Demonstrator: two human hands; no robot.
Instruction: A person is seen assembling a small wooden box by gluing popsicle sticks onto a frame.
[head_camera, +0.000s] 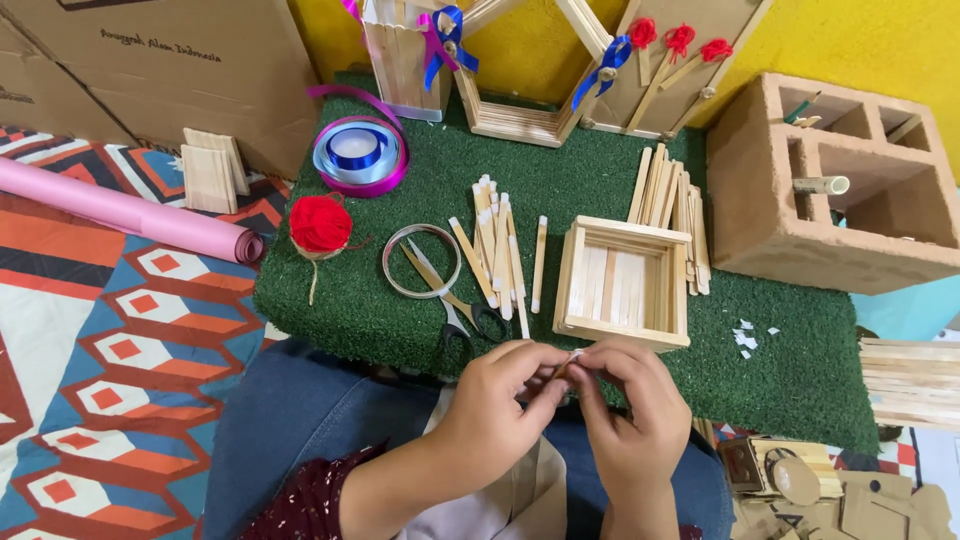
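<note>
Left hand and right hand pinch together on a small wooden stick, the open wooden box just beyond at twelve o'clock.

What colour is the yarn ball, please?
Red, clearest in the head view: yarn ball.

One head-worn camera looks steeply down, close over the person's lap and a green turf mat ahead.
</note>
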